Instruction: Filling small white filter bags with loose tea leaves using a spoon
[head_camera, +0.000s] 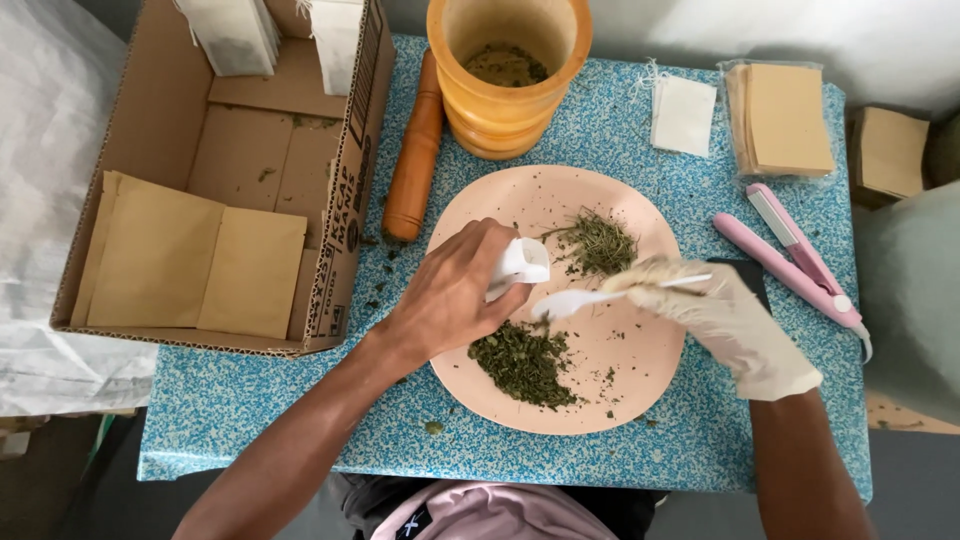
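Your bare left hand (455, 290) pinches the small white filter bag (520, 265) over the pink plate (650, 360), while your gloved right hand (725, 320) grips the white spoon (590, 298), bowl pointing left just under the bag's mouth.

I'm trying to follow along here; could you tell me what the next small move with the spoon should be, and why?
Probably tip the white spoon into the small white bag: the gloved right hand holds its bowl right beside the bag's mouth, which the left hand holds over the pink plate.
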